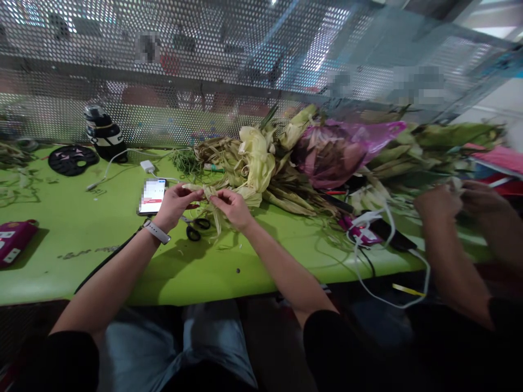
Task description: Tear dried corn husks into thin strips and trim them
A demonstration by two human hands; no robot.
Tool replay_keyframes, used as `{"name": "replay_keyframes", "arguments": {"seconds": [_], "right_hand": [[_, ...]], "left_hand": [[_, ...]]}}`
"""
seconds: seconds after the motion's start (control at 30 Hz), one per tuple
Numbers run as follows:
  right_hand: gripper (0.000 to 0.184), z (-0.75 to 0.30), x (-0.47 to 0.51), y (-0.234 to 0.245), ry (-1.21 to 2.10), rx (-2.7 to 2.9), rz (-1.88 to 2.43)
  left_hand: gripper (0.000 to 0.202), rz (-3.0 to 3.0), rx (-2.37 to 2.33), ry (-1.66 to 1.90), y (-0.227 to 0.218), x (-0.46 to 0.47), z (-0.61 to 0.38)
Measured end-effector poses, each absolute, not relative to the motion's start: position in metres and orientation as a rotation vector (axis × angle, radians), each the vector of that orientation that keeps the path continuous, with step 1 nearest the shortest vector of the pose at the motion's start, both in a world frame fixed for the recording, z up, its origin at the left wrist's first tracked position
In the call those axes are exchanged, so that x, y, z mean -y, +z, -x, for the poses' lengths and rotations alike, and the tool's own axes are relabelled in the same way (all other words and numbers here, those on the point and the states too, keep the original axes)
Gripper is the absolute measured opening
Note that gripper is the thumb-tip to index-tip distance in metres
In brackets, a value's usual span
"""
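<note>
My left hand (176,202), with a white watch on its wrist, and my right hand (231,207) meet above the green table (122,256). Both pinch a pale strip of corn husk (206,191) stretched between them. Black-handled scissors (196,227) lie on the table just under my hands. A lit phone (152,196) lies flat to the left of my left hand. A big heap of corn husks (261,163) sits right behind my hands.
A co-worker's two hands (457,198) work on husks at the right. A pink plastic bag (339,147) lies in the heap. White cables (384,256), a dark bottle (104,133), a black round mat (72,159) and a pink box (14,239) are on the table. A perforated metal screen (204,54) closes the back.
</note>
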State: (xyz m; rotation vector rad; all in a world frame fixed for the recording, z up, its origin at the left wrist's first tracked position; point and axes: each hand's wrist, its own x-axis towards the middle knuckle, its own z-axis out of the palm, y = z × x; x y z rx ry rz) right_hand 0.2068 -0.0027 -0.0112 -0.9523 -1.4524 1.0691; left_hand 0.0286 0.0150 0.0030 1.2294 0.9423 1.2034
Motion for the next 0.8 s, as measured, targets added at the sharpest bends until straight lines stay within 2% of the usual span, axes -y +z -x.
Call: {"name": "replay_keyframes", "arguments": {"seconds": [0.23, 0.33, 0.47, 0.63, 0.8], "right_hand": [[0.029, -0.206, -0.006, -0.020, 1.306, 1.170, 0.869], [0.030, -0.205, -0.006, -0.021, 1.326, 1.155, 0.863], [0.033, -0.204, -0.003, -0.017, 1.340, 1.123, 0.875], [0.033, -0.204, 0.000, -0.014, 1.353, 1.192, 0.869], [0.031, -0.205, 0.000, -0.015, 1.320, 1.247, 0.874]], "left_hand": [[0.043, -1.256, -0.904, 1.200, 0.003, -0.014, -0.029], [0.042, -1.250, -0.872, 1.261, 0.003, -0.013, -0.029], [0.031, -1.144, -0.889, 1.294, 0.002, -0.015, -0.029], [0.035, -1.087, -0.945, 1.223, -0.002, -0.020, -0.029], [0.036, -1.214, -1.107, 1.532, -0.002, -0.024, -0.028]]}}
